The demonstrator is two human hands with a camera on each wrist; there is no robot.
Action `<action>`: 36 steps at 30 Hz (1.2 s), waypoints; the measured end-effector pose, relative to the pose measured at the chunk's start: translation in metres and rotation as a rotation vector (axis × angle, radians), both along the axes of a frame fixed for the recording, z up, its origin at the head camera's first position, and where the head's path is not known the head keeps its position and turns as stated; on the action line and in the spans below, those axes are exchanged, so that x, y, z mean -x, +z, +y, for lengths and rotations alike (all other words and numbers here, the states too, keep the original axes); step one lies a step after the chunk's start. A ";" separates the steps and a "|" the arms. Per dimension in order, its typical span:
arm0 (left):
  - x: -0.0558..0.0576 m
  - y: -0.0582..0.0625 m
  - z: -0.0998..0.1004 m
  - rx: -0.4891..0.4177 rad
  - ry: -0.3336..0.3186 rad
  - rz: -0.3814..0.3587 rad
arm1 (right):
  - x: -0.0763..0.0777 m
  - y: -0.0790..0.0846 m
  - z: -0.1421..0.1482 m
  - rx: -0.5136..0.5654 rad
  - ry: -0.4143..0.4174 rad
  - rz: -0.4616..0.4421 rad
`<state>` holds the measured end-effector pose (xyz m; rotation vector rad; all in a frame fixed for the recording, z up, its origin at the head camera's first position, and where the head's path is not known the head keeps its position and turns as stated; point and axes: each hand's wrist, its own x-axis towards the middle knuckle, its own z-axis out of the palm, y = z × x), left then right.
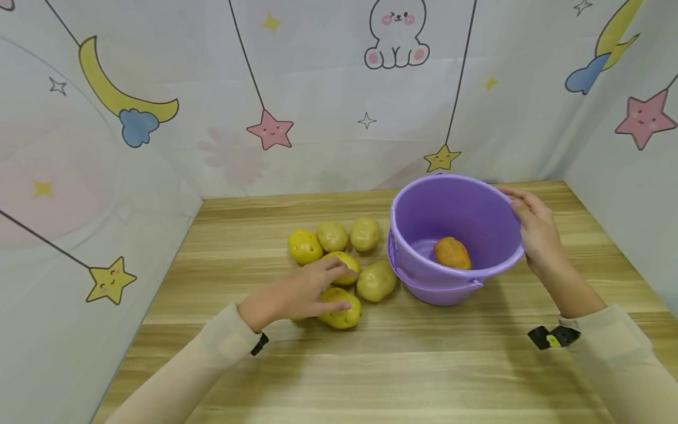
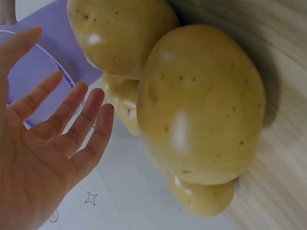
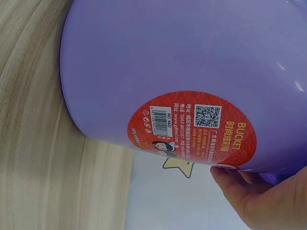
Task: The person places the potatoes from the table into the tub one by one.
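My right hand (image 1: 540,235) grips the rim of a purple bucket (image 1: 455,282) on its right side, thumb at the edge. One brownish potato (image 1: 452,253) lies inside the bucket. A round red label (image 3: 192,132) shows on the bucket's wall in the right wrist view. My left hand (image 1: 304,291) hovers over a group of yellow potatoes left of the bucket, its fingers spread and holding nothing. Nearest to it are a potato (image 1: 341,309) below the fingers and another (image 1: 344,268) partly hidden behind them. In the left wrist view a large potato (image 2: 201,105) lies beside the open palm.
More potatoes lie around: a bright yellow one (image 1: 304,246), two paler ones (image 1: 332,237) at the back, and one (image 1: 377,281) close to the bucket. The wooden tabletop (image 1: 397,371) ends at a printed cloth backdrop (image 1: 323,76) behind and at both sides.
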<state>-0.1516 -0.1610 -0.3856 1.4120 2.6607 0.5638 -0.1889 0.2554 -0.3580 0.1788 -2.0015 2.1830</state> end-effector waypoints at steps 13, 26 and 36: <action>-0.008 -0.016 0.001 0.073 0.021 0.003 | -0.001 -0.003 -0.001 0.018 0.005 0.011; -0.011 -0.031 0.000 0.098 0.023 0.009 | -0.003 -0.005 -0.001 0.024 -0.001 0.013; -0.013 -0.032 0.000 0.113 0.033 0.028 | -0.004 -0.007 -0.001 0.033 0.007 0.030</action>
